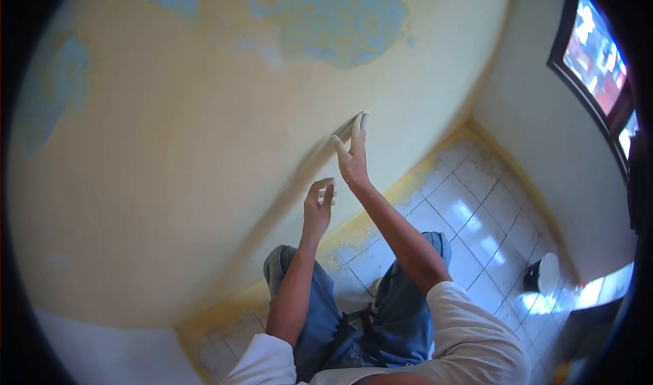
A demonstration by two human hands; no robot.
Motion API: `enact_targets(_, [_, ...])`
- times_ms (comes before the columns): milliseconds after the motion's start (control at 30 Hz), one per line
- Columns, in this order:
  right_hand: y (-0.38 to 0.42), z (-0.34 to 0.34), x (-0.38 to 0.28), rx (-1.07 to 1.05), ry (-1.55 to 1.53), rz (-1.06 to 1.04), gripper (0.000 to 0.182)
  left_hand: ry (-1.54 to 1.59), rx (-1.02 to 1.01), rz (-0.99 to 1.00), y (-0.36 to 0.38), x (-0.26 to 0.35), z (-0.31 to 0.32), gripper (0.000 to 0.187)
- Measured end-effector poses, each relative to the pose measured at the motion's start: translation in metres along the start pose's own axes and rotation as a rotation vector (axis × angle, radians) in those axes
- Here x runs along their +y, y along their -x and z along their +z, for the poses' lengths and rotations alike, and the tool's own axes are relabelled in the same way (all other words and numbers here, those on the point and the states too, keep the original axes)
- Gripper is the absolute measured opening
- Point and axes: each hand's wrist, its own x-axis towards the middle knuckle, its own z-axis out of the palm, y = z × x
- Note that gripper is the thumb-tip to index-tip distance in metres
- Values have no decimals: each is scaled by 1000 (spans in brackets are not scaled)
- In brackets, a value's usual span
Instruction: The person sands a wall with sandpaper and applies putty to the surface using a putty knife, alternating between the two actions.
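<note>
My right hand [354,155] is pressed up close to the yellowish wall [170,147], its fingers stretched along a thin, flat, greyish plate [347,126] like a scraper blade. One long edge of this plate lies against the wall, and the thumb is on its near end. Lower and to the left, my left hand [319,205] is held just off the wall with its fingers curled inward. Whitish dust covers the fingertips of both hands. Whether anything small sits inside the left fingers is hidden.
Patches of blue-green [333,18] show higher on the wall. Below are my bent knees and a white tiled floor [469,215] with a yellow border and crumbs along the wall. A white bucket [545,273] stands at right, under a dark-framed window [595,52].
</note>
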Motion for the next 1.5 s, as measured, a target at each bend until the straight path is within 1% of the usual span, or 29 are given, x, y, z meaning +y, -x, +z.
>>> enact_targets(67, [13, 19, -8, -16, 42, 43, 99, 139, 54, -63, 0, -10, -6, 35])
enact_targets(133, [22, 36, -19, -50, 10, 62, 101, 294, 84, -110, -7, -7, -12, 33])
enact_targets(167, [28, 44, -27, -71, 1, 62, 102, 299, 50, -171, -7, -5, -19, 39])
enact_targets(233, [44, 52, -39, -130, -15, 42, 103, 514, 59, -275, -4, -4, -28, 50])
enact_targets(267, [51, 54, -41, -148, 38, 9, 100, 621, 64, -327, -3, -2, -34, 55])
enact_targets(300, [57, 54, -42, -169, 92, -23, 99, 718, -3, -332, -3, -1, -40, 69])
enact_targets(333, [60, 52, -40, -194, 149, -53, 97, 776, -20, -334, -5, -1, -43, 70])
enact_targets(400, [72, 48, -44, -248, -44, 49, 92, 910, -40, -328, -7, -3, -49, 74])
enact_targets(467, [76, 46, -41, -323, -145, 93, 87, 1016, -84, -343, -13, -3, -56, 72])
enact_targets(500, [77, 46, -27, -360, -153, 82, 84, 1062, -115, -356, -14, -4, -58, 71])
enact_targets(533, [78, 44, -24, -385, -163, 73, 82, 1064, -76, -343, -17, -9, -59, 70])
enact_targets(600, [78, 36, -21, -431, -34, -13, 82, 1050, -34, -328, -23, -19, -54, 67])
enact_targets(633, [74, 39, 6, -445, 18, -73, 83, 1085, -38, -351, -24, -24, -57, 60])
enact_targets(667, [70, 38, 21, -443, 78, -138, 84, 1108, -29, -374, -24, -26, -60, 60])
enact_targets(700, [70, 38, 21, -446, 15, -94, 83, 1125, -34, -394, -26, -27, -61, 59])
enact_targets(767, [73, 39, 17, -417, -6, -69, 80, 1100, -49, -364, -26, -27, -62, 65])
enact_targets(867, [78, 47, 8, -288, 79, -62, 79, 1007, -106, -291, -28, -34, -64, 72])
enact_targets(933, [86, 54, -7, -213, -32, -44, 77, 979, -160, -243, -28, -38, -64, 72])
enact_targets(1000, [90, 52, -12, -165, 138, -101, 69, 977, -185, -215, -23, -25, -66, 70])
enact_targets(1033, [92, 51, -10, -151, 223, -124, 65, 980, -154, -258, -22, -22, -66, 69])
enact_targets(1133, [88, 38, -8, -15, 306, -231, 44, 975, -79, -350, -19, -17, -65, 65])
enact_targets(1200, [87, 23, -13, -110, 393, -171, 31, 972, -71, -366, -20, -19, -64, 61])
enact_targets(1233, [89, 11, -12, -155, 440, -137, 25, 902, -87, -384, -17, -14, -61, 59])
enact_targets(1333, [113, -13, 1, 20, 392, -180, 11, 637, -138, -419, 1, 0, -61, 51])
enact_targets(1367, [127, -24, 10, 92, 410, -151, 15, 518, -162, -411, 7, 2, -60, 48])
enact_targets(1400, [130, -35, 26, 67, 408, -58, 16, 400, -181, -403, 11, 3, -57, 45])
enact_targets(1433, [133, -45, 49, 37, 404, 37, 18, 353, -168, -368, 17, 3, -54, 33])
enact_targets(1467, [139, -52, 64, -1, 399, 138, 20, 214, -159, -290, 16, -5, -54, 30])
enact_targets(1500, [133, -59, 68, 1, 440, 119, 22, 72, -147, -223, 10, -25, -56, 27])
